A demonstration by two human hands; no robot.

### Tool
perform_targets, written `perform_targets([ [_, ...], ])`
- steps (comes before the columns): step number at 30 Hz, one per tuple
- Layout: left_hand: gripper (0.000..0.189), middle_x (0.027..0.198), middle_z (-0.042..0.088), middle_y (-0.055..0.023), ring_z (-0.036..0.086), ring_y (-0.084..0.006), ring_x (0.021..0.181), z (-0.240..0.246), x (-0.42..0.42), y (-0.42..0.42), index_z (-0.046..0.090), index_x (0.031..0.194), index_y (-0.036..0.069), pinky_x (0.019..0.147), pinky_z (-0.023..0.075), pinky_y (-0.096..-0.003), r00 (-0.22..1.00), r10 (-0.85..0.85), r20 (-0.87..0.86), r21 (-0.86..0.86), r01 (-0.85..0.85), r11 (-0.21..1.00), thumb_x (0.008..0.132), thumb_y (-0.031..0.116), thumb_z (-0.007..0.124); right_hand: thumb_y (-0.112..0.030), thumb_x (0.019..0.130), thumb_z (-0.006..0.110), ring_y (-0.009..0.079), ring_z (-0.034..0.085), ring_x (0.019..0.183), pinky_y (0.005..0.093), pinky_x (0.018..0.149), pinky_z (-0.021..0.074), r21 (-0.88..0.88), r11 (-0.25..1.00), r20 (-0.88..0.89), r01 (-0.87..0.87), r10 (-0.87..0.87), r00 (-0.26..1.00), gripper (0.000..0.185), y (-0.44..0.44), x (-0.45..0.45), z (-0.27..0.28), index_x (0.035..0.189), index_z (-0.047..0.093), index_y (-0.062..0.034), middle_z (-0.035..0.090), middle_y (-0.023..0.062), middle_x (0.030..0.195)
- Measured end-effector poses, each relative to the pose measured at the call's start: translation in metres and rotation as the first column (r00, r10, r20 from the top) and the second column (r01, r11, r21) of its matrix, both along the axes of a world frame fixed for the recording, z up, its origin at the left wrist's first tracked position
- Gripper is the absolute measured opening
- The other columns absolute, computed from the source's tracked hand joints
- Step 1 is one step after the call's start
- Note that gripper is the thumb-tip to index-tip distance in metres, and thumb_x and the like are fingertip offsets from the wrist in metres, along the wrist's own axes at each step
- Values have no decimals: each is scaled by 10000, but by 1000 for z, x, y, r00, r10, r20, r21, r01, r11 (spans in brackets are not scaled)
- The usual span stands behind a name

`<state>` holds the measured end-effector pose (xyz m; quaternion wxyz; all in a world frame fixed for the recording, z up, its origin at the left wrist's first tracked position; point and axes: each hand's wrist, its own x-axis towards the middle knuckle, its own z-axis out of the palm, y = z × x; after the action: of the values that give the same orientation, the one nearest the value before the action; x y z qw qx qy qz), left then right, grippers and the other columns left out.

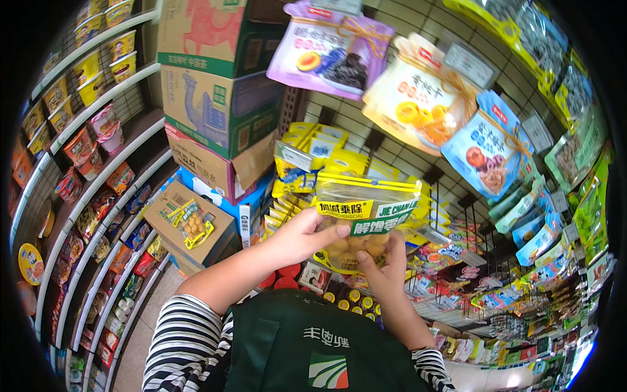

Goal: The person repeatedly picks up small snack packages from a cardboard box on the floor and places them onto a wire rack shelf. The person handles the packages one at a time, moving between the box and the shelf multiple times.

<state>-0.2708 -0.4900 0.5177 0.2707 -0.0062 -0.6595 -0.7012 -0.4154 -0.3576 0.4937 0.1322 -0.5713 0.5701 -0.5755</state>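
Note:
A clear resealable snack pouch (370,223) with a yellow top strip and round tan pieces inside is held upright before my chest. My left hand (313,235) grips its left side, thumb across the front and the other fingers hidden behind. On the lower right, my right hand (384,269) holds the pouch with its thumb on the front. Behind the pouch hang rows of yellow snack packets (313,147). A similar pouch (192,224) lies flat on a cardboard box (164,208) to the left, beyond my left forearm.
Stacked cartons (198,98) stand at the back left. Curved-looking shelves (105,147) hold cup noodles and packets. Purple (333,49), cream (421,93) and blue (490,144) dried-fruit bags hang from a wire rack (323,108). Jars with yellow lids (353,295) sit below my hands.

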Motion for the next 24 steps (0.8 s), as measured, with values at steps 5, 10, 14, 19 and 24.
perform_targets([
  [5,316,1141,520,-69,466,-127,1066,9,25,-21,432,1191,-3,933,361,-285,959,235,-160,97,-222,970,903,118,479,-46,784,638,186,533,979,310,855,419,-30,999,-19,-32,32,999,447,-31,31,7,1126,357,20,535,135,1035],
  [10,317,1148,506,-73,437,-130,1102,3,32,-38,422,1189,7,956,335,-293,939,273,-207,99,-258,961,894,98,491,-43,787,635,181,537,969,308,846,427,-54,998,20,-34,35,999,436,-49,41,-1,1121,361,18,536,133,1028],
  [14,318,1146,507,-66,444,-142,1101,2,26,-48,417,1194,27,963,328,-297,946,264,-187,278,-207,938,918,177,466,-45,756,663,221,566,929,310,812,443,-77,987,-87,139,-146,985,389,-53,52,11,1059,430,28,548,151,1010],
  [19,316,732,495,-27,468,-143,653,-2,-2,-67,455,885,81,604,349,-239,817,-13,-576,453,333,827,917,390,398,-139,665,699,317,525,977,378,781,430,-247,969,-735,3,-189,652,477,-63,93,38,1111,544,-75,517,176,1131],
  [24,249,624,450,21,442,-99,534,6,-20,-77,418,760,110,566,323,-229,330,-613,-717,104,922,374,882,325,450,-207,691,653,370,338,1163,450,941,267,-220,975,-920,-34,-196,340,459,-63,113,19,1144,578,-205,359,202,1315],
])
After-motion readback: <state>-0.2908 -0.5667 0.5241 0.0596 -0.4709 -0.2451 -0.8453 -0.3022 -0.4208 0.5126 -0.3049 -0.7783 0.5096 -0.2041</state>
